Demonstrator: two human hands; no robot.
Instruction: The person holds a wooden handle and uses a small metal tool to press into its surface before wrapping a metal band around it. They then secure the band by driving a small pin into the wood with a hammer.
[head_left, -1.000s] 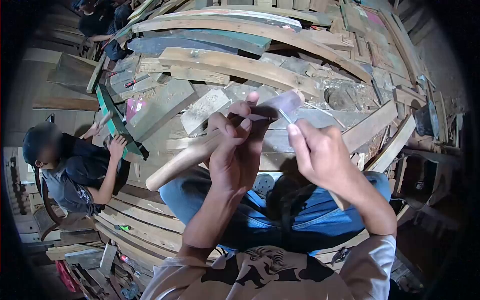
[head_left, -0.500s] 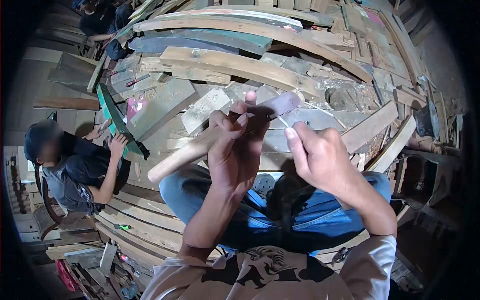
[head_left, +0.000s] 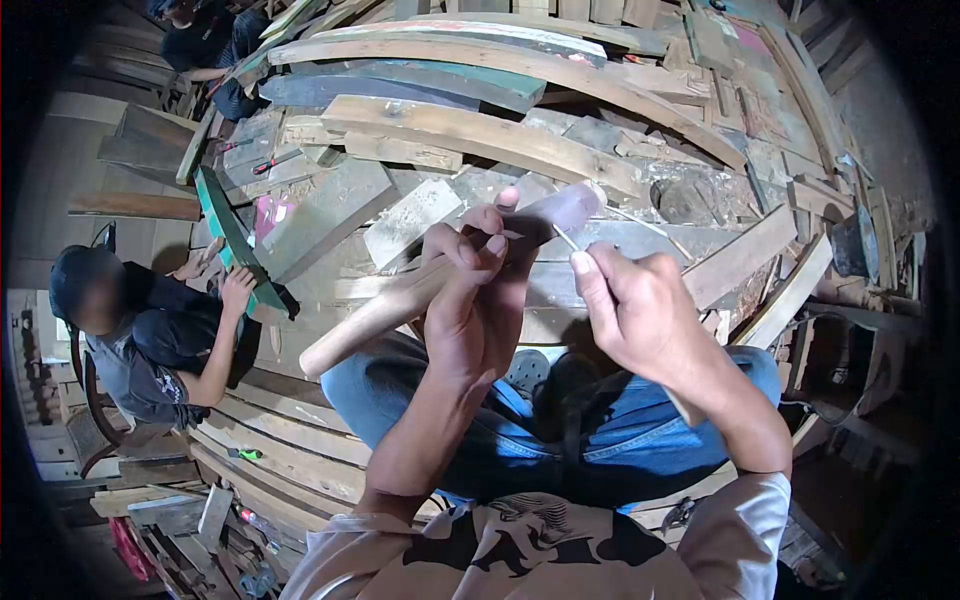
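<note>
A long rounded wooden piece, like a tool handle, slants across my left hand, whose fingers are wrapped round it. Its lower end points left toward my knee. Beyond the fingers, a pale, smooth, rounded end extends up and right. My right hand grips a tool with a thin, light shaft, and the shaft's tip lies right at the pale end's lower edge. Part of a wooden handle shows below the right wrist. Both hands are above my lap, over my jeans.
Curved timber beams lie across the floor ahead, with planks and chips among them. At left a seated person holds a green timber piece. Another person is at the upper left. A screwdriver lies on the boards.
The wooden piece and my left hand have shifted very slightly right. My right hand stays almost in place, with the thin shaft tilted a little more upright.
</note>
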